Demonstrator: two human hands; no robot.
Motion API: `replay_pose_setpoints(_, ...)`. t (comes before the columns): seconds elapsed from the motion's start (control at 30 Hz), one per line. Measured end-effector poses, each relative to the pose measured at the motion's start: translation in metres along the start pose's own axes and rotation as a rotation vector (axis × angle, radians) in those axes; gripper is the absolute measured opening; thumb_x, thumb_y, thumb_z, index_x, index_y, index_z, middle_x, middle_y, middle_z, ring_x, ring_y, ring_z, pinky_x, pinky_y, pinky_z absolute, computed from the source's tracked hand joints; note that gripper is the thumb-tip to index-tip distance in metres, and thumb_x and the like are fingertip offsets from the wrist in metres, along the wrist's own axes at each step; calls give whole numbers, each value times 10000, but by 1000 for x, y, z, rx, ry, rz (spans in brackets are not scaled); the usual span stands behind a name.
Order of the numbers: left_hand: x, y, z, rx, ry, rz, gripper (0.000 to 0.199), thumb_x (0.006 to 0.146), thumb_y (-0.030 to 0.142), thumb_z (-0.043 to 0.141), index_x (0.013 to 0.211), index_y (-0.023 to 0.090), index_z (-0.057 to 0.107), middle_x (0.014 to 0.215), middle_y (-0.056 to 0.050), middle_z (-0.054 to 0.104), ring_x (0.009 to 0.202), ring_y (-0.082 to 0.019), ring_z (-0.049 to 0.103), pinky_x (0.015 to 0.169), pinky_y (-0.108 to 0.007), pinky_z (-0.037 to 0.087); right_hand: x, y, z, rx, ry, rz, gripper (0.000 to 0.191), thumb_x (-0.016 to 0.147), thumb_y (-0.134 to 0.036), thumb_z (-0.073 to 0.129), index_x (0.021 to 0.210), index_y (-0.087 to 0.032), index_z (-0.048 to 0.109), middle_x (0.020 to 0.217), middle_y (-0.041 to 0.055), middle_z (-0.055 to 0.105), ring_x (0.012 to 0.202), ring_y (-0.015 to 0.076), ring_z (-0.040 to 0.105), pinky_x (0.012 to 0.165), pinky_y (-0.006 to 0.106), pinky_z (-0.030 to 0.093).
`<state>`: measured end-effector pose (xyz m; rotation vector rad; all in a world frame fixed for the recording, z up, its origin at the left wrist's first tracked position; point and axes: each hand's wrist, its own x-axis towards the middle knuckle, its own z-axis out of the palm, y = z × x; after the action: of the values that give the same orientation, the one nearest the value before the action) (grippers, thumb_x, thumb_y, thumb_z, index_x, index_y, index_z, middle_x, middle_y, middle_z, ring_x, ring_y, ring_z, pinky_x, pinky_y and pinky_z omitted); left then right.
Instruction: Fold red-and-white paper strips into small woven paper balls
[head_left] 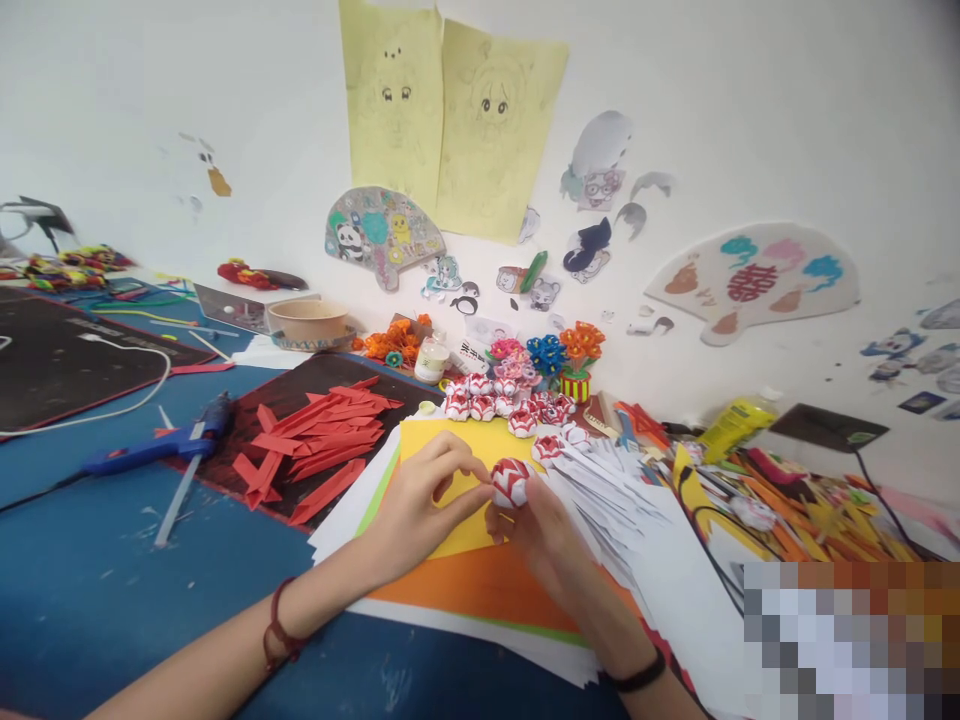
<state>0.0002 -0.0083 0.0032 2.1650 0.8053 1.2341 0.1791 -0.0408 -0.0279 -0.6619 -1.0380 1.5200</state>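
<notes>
A small red-and-white folded paper ball (511, 482) is held above stacked coloured paper (480, 585). My right hand (546, 530) grips it from the right, its fingers wrapped round the lower side. From the left, my left hand (427, 500) touches the ball's edge with its thumb and forefinger pinched together; whether anything small is between those tips cannot be made out. Similar red-and-white paper pieces (481, 405) sit in a group just behind the hands. White folded strips (611, 500) fan out to the right of my right hand.
Red paper strips (326, 440) lie on a dark mat at the left, beside a blue glue gun (202, 435) with its cable. Paper flowers (546, 355), a white bottle (431, 360) and a bowl (307, 322) stand near the wall. Yellow-orange strips (817, 510) are piled at the right.
</notes>
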Motion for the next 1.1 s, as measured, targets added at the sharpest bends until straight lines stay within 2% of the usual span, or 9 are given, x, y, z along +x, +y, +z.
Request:
replay_pose_setpoints(0.13,-3,1,4,10,-28,40,101,904,294,627,909,193,631,869,-23,540,711,-114,468,613,-226,392,0,2,2,15,-32,57,369,917,-580,501,990,-233,604,910,62,641,706,169,571,631,297,434)
replay_pose_setpoints(0.3,-5,0,5,23,-6,33,102,897,283,638,898,189,599,888,-18,523,713,-110,467,630,-227,394,0,5,1,18,-61,98,410,924,-607,457,963,-226,604,877,54,619,689,171,568,609,297,436)
replay_pose_setpoints(0.8,-3,-4,2,-12,-96,78,49,914,222,609,927,192,645,901,-24,550,764,-114,495,672,-233,401,-1,3,1,0,-66,66,359,961,-534,445,975,-213,604,866,50,611,681,161,574,597,289,437)
replay_pose_setpoints(0.97,-1,-4,2,-66,-161,-24,96,904,243,624,838,173,632,861,-19,551,736,-115,486,630,-234,381,1,3,-2,-76,10,20,330,911,-532,555,995,-223,635,953,52,614,840,181,580,741,317,478)
replay_pose_setpoints(1.1,0,-2,2,-77,-171,-64,119,908,272,621,841,174,630,847,-7,547,712,-107,466,630,-237,369,2,1,-9,-157,45,17,413,875,-531,615,1184,-256,604,1032,48,615,889,175,577,822,331,473)
